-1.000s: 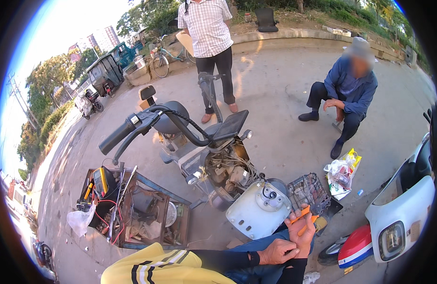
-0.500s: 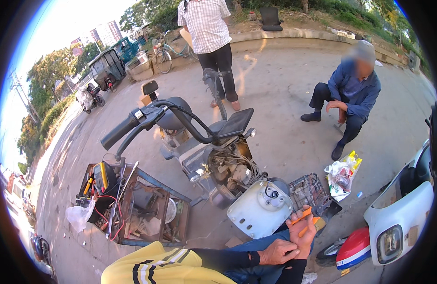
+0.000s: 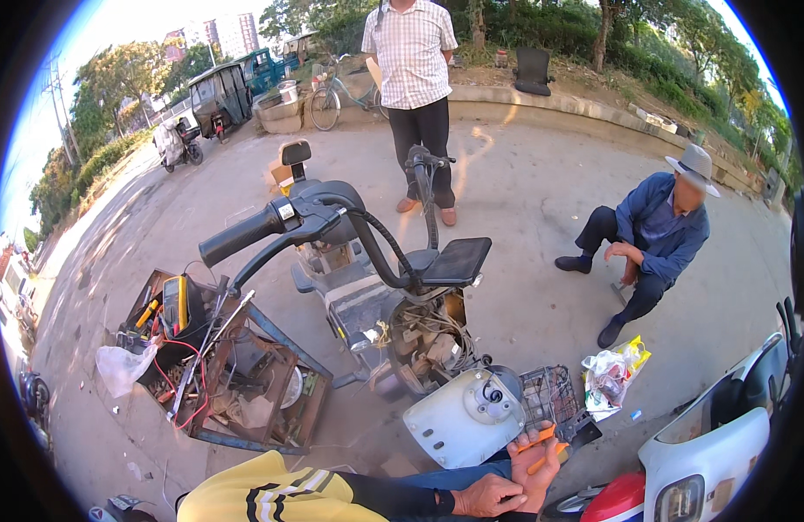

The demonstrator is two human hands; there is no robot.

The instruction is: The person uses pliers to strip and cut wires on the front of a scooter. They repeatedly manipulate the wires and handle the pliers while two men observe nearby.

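Observation:
My right hand [image 3: 532, 474] is closed around an orange-handled tool [image 3: 546, 432] near the bottom of the view; the tool's working end is hard to make out. My left hand [image 3: 489, 494] rests against the right wrist with curled fingers, and whatever is in them is hidden. Just beyond both hands lies a white plastic housing [image 3: 454, 418] with a round metal fitting. Behind it stands a dark electric scooter [image 3: 367, 317] with its front opened, showing tangled wires [image 3: 441, 352]. A wire basket [image 3: 546, 396] is beside the housing.
At left sits a metal toolbox [image 3: 271, 409] with a yellow meter [image 3: 176, 304]. A plastic bag [image 3: 611, 383] and white scooter [image 3: 689, 461] are at right. One person [image 3: 406, 61] stands beyond; another [image 3: 646, 244] crouches at right. A raised curb [image 3: 576, 113] runs behind.
The view has tilted, so my hands now show lower in the picture and more background appears. The tool stays in my right hand, with my left hand against that wrist.

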